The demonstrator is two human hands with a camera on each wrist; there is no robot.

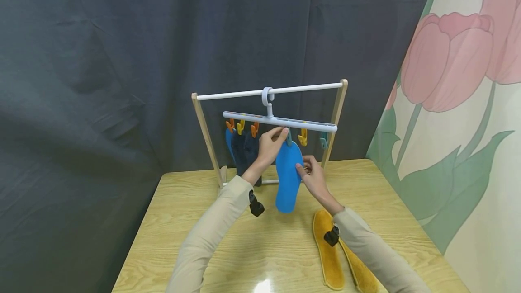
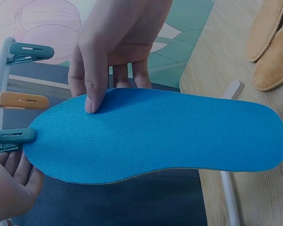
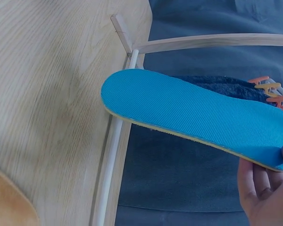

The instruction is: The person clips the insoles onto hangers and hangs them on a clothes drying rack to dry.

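Note:
A blue insole [image 1: 288,180] hangs toe end up from a teal clip [image 2: 16,135] on the pale hanger [image 1: 281,121]. The left hand [image 1: 270,146] pinches that clip, its thumb on the near side at the clip's upper end. On the insole's right edge, the right hand [image 1: 313,174] grips with the thumb in front and the fingers behind. The clip overlaps the insole's rounded end in the left wrist view. Further left, a second blue insole [image 1: 229,141] and dark fuzzy insoles [image 3: 226,87] hang from orange and yellow clips, partly covered by the left arm.
A white bar on wooden posts [image 1: 338,107] carries the hanger by its hook. To the right hang a yellow clip [image 1: 303,137] and another teal clip [image 1: 324,141], both without items. Two mustard fuzzy insoles [image 1: 329,257] lie on the wooden table [image 1: 244,248], partly under the right forearm.

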